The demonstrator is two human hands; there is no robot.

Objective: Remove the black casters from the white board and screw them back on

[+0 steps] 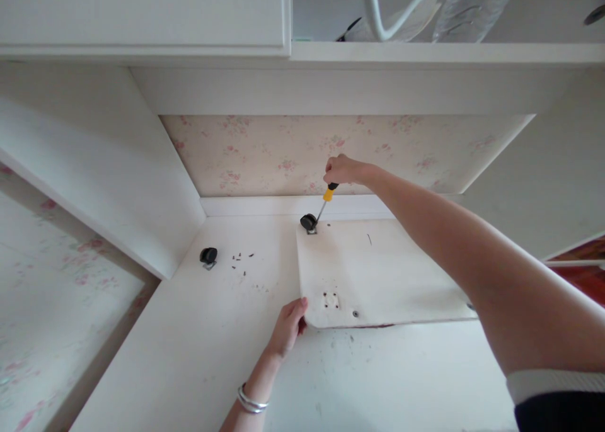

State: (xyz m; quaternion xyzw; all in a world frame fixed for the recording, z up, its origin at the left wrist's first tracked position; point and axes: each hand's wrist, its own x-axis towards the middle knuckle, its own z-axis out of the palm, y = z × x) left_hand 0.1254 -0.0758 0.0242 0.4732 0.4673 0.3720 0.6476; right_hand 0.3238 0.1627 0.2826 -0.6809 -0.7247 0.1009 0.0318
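Note:
My right hand (344,169) is closed around the handle of a yellow-and-black screwdriver (328,194). Its shaft slants down to the metal plate of a black caster (309,221), fixed at the far left corner of a white board (401,271). With the thumb on top, my left hand (287,326) grips the near left corner of that board and wears a silver bangle. Close to this corner, the board has a group of screw holes (331,300). Off to the left lies a second black caster (208,255) with its metal plate. Several small screws (239,257) are scattered between the two.
The board lies on a white surface (227,344) with dark specks along its near side. Behind it is floral wallpaper (288,158). White panels stand left and right. Overhead, a white shelf (425,53) holds a white tube (375,16) and a clear plastic package (472,10).

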